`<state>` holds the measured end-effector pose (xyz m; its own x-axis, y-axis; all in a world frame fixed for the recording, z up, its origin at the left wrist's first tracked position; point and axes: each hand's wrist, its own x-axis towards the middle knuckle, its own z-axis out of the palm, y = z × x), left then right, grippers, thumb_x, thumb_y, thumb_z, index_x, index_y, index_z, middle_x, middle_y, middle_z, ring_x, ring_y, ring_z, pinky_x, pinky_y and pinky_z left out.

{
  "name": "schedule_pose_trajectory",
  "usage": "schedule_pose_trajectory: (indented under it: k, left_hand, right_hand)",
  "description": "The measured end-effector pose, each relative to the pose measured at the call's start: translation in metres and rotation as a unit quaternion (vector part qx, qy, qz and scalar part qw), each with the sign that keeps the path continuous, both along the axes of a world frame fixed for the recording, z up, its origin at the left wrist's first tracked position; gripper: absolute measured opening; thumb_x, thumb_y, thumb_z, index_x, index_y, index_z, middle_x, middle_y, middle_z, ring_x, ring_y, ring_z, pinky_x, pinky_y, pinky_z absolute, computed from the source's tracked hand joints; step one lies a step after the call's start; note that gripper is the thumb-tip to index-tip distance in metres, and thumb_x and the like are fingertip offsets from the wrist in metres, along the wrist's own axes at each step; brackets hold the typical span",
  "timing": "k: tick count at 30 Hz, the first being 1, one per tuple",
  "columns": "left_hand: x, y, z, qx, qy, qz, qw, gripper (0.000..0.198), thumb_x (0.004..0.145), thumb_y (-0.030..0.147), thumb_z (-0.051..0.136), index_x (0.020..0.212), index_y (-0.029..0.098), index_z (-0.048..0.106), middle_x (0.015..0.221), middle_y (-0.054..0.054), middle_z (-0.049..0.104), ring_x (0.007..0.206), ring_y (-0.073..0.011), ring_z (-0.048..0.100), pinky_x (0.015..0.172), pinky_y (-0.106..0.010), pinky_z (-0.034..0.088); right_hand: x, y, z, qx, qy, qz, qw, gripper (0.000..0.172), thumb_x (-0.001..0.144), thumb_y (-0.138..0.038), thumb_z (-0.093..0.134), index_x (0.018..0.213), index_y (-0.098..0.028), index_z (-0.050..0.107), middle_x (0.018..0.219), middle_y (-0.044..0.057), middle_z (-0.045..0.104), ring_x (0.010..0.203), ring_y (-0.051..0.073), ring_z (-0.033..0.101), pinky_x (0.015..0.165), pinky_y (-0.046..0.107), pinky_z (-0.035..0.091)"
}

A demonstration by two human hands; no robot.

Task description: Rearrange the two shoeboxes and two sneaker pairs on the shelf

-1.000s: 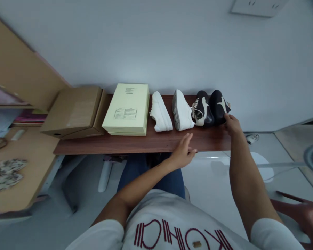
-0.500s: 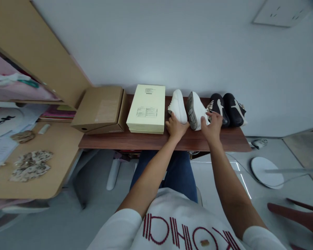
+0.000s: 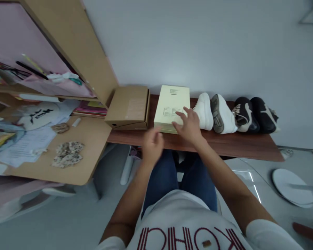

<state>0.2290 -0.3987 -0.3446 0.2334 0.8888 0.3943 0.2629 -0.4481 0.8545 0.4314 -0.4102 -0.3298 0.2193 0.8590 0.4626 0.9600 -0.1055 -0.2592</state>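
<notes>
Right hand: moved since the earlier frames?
Yes. Judged against the brown board, the right hand went left, from the rightmost black shoe to the cream box.

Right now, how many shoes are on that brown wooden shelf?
4: one white shoe right of the cream box, another white shoe with its sole showing, then one black shoe and another black shoe rightmost. Any inside that or the brown box would be hidden.

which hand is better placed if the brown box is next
Probably the left hand: it is nearer the brown box, while the right hand is at the pale yellow box.
</notes>
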Motion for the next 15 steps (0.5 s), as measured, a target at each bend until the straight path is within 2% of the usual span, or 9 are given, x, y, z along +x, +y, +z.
schedule_pose_trajectory:
  k: [1, 2, 3, 4, 6, 8, 11, 13, 15]
  left_hand:
    - [-0.034, 0.025, 0.000, 0.035, -0.015, 0.123, 0.992, 0.036, 0.095, 0.036, 0.054, 0.128, 0.024, 0.062, 0.132, -0.011, 0.064, 0.130, -0.0253, 0.056, 0.117, -0.045, 0.038]
    - [-0.065, 0.053, -0.001, 0.050, -0.021, 0.219, 0.974, 0.042, 0.092, 0.036, 0.060, 0.131, 0.021, 0.059, 0.137, -0.013, 0.059, 0.136, -0.0268, 0.050, 0.120, -0.048, 0.033]
    - [-0.090, 0.081, -0.003, 0.047, -0.024, 0.287, 0.957, 0.051, 0.088, 0.037, 0.066, 0.134, 0.020, 0.055, 0.141, -0.015, 0.055, 0.139, -0.0280, 0.046, 0.120, -0.049, 0.032]
    - [-0.111, 0.109, -0.006, 0.029, -0.025, 0.319, 0.947, 0.059, 0.084, 0.038, 0.070, 0.137, 0.018, 0.052, 0.145, -0.017, 0.052, 0.142, -0.0289, 0.043, 0.121, -0.049, 0.031]
    - [-0.139, 0.154, -0.016, -0.046, -0.060, 0.315, 0.946, 0.066, 0.079, 0.040, 0.075, 0.136, 0.016, 0.052, 0.145, -0.019, 0.052, 0.140, -0.0289, 0.047, 0.120, -0.047, 0.033]
    - [-0.152, 0.182, -0.027, -0.143, -0.133, 0.244, 0.950, 0.063, 0.077, 0.044, 0.076, 0.130, 0.017, 0.057, 0.139, -0.018, 0.059, 0.132, -0.0283, 0.056, 0.115, -0.045, 0.040]
    - [-0.152, 0.199, -0.042, -0.221, -0.212, 0.139, 0.942, 0.050, 0.074, 0.052, 0.076, 0.110, 0.019, 0.067, 0.120, -0.013, 0.071, 0.122, -0.0283, 0.062, 0.108, -0.044, 0.047]
    - [-0.144, 0.202, -0.048, -0.222, -0.230, 0.114, 0.941, 0.043, 0.071, 0.053, 0.076, 0.097, 0.019, 0.070, 0.112, -0.010, 0.074, 0.121, -0.0275, 0.063, 0.109, -0.042, 0.047]
    - [-0.133, 0.205, -0.053, -0.218, -0.243, 0.102, 0.940, 0.041, 0.070, 0.051, 0.076, 0.093, 0.018, 0.069, 0.109, -0.009, 0.075, 0.119, -0.0258, 0.063, 0.110, -0.040, 0.046]
  right_hand:
    - [-0.012, 0.007, -0.005, -0.035, -0.017, 0.002, 0.999, 0.063, 0.093, -0.056, 0.054, 0.146, -0.023, 0.048, 0.157, 0.019, 0.039, 0.145, 0.044, 0.032, 0.113, 0.068, 0.028]
    - [-0.020, 0.012, -0.010, -0.064, -0.032, -0.003, 0.997, 0.071, 0.091, -0.058, 0.057, 0.151, -0.024, 0.043, 0.159, 0.020, 0.037, 0.146, 0.047, 0.028, 0.112, 0.071, 0.025]
    - [-0.026, 0.015, -0.015, -0.087, -0.046, -0.010, 0.995, 0.078, 0.089, -0.060, 0.060, 0.155, -0.024, 0.038, 0.161, 0.020, 0.035, 0.147, 0.049, 0.026, 0.111, 0.074, 0.022]
    - [-0.028, 0.016, -0.019, -0.103, -0.057, -0.017, 0.993, 0.083, 0.088, -0.061, 0.061, 0.157, -0.024, 0.033, 0.162, 0.020, 0.033, 0.147, 0.050, 0.024, 0.110, 0.075, 0.021]
    - [-0.025, 0.013, -0.023, -0.124, -0.079, -0.028, 0.989, 0.086, 0.088, -0.062, 0.060, 0.159, -0.025, 0.029, 0.164, 0.019, 0.031, 0.146, 0.051, 0.025, 0.110, 0.076, 0.021]
    - [-0.019, 0.007, -0.023, -0.136, -0.094, -0.038, 0.986, 0.084, 0.089, -0.062, 0.059, 0.159, -0.027, 0.029, 0.164, 0.018, 0.032, 0.146, 0.051, 0.026, 0.110, 0.076, 0.022]
    - [-0.011, 0.003, -0.019, -0.139, -0.093, -0.044, 0.985, 0.078, 0.090, -0.060, 0.059, 0.157, -0.027, 0.035, 0.162, 0.017, 0.036, 0.145, 0.049, 0.030, 0.110, 0.075, 0.024]
    - [-0.008, 0.005, -0.019, -0.124, -0.074, -0.044, 0.989, 0.076, 0.089, -0.059, 0.062, 0.154, -0.027, 0.040, 0.160, 0.018, 0.039, 0.145, 0.048, 0.031, 0.111, 0.075, 0.023]
    - [-0.004, 0.008, -0.019, -0.098, -0.046, -0.041, 0.993, 0.075, 0.086, -0.059, 0.066, 0.151, -0.027, 0.044, 0.159, 0.018, 0.041, 0.146, 0.047, 0.030, 0.111, 0.076, 0.020]
